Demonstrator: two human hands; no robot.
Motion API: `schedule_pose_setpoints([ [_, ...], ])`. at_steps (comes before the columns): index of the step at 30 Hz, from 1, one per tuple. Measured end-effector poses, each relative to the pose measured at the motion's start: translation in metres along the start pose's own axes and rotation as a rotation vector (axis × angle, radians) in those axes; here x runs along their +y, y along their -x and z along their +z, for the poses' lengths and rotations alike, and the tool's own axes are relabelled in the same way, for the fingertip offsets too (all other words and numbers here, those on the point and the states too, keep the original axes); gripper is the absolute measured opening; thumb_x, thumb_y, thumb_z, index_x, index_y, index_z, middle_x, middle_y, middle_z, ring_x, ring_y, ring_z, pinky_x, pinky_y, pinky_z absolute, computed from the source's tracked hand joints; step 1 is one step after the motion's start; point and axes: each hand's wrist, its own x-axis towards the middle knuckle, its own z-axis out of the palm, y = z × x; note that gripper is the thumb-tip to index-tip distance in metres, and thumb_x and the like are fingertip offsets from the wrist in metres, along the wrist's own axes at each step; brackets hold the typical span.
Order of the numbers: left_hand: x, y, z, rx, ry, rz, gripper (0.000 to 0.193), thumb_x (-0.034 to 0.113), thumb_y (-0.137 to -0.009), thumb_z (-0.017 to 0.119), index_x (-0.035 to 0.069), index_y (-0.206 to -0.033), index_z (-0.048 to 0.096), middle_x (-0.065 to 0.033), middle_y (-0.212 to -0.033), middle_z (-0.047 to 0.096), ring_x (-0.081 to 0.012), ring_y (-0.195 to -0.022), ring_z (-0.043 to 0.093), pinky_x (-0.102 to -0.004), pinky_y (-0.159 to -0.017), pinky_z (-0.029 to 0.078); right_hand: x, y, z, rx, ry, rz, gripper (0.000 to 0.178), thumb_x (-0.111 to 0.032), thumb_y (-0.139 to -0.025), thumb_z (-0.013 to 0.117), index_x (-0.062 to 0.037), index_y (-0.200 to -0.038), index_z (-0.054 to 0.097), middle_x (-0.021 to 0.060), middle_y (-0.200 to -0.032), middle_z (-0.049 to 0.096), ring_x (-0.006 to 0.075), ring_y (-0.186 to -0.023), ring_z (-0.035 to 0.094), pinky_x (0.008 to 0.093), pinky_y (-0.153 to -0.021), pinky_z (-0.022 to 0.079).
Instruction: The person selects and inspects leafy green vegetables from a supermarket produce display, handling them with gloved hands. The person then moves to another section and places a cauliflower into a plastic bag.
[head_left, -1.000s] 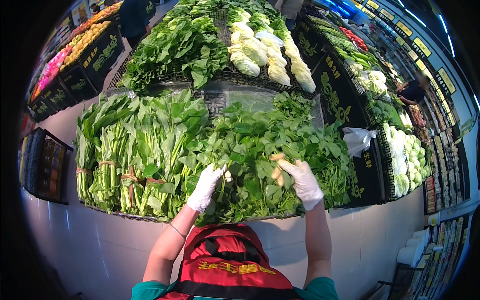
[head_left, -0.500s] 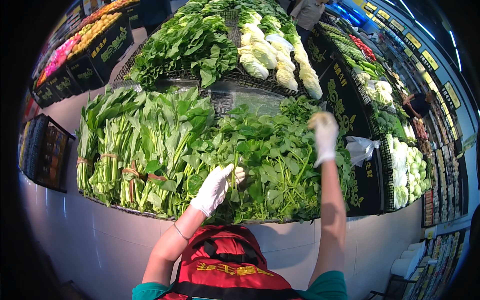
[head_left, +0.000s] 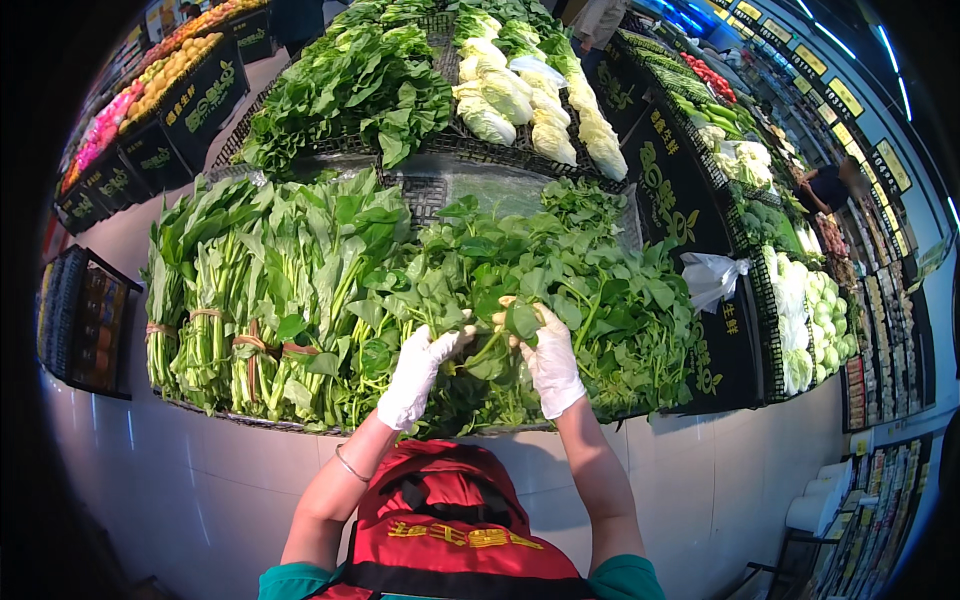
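Two white-gloved hands (head_left: 412, 376) (head_left: 553, 366) among loose, slender-stemmed, broad-leaved greens (head_left: 622, 310).

From the person's head, the left of two side-by-side fisheye cameras is looking down and forward over the red apron (head_left: 440, 555). It is facing the leafy greens (head_left: 625, 320) at close range, with the left hand (head_left: 413, 375) and right hand (head_left: 552, 367) appearing mid-view, while its wide lens is bending the farther fruit stand (head_left: 208, 108) along the rim.
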Motion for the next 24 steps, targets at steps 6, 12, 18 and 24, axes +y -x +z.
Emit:
schedule_pose_setpoints([
  [6,0.006,0.004,-0.019,-0.061,-0.028,0.040,0.043,0.023,-0.096,0.062,-0.001,-0.131,0.054,-0.0108,-0.116,0.068,-0.0176,-0.098,0.067,-0.0313,-0.090,0.052,-0.012,0.008,-0.006,-0.099,0.056,-0.027,0.029,-0.002,-0.095,0.050,-0.0010,-0.121,0.062,0.0126,-0.098,0.071,0.0123,-0.081,0.065,0.0220,-0.064,0.051],
  [12,0.017,0.012,-0.012,-0.101,-0.096,-0.067,0.037,0.021,-0.099,0.058,-0.004,-0.125,0.059,-0.0134,-0.106,0.072,-0.0180,-0.095,0.069,-0.0309,-0.089,0.052,-0.112,-0.061,-0.043,0.264,0.228,-0.418,0.039,-0.005,-0.093,0.053,0.0035,-0.131,0.053,0.0075,-0.099,0.066,0.0117,-0.078,0.061,0.0223,-0.069,0.049],
  [18,0.016,0.015,-0.006,-0.069,-0.321,-0.087,0.032,0.029,-0.098,0.061,-0.001,-0.101,0.070,-0.0057,-0.091,0.073,-0.0115,-0.081,0.065,-0.0271,-0.080,0.052,-0.069,-0.036,-0.033,0.243,0.714,-0.409,0.029,-0.015,-0.088,0.064,-0.0022,-0.114,0.065,0.0060,-0.094,0.068,0.0133,-0.086,0.063,0.0297,-0.085,0.050],
  [24,0.001,0.014,-0.007,-0.214,-0.726,0.089,0.034,0.033,-0.097,0.061,0.001,-0.101,0.071,-0.0061,-0.083,0.072,-0.0123,-0.079,0.064,-0.0270,-0.076,0.051,0.026,0.021,0.027,-0.244,0.863,-0.496,0.020,-0.009,-0.084,0.075,-0.0021,-0.102,0.069,0.0041,-0.094,0.063,0.0127,-0.083,0.059,0.0252,-0.071,0.046],
])
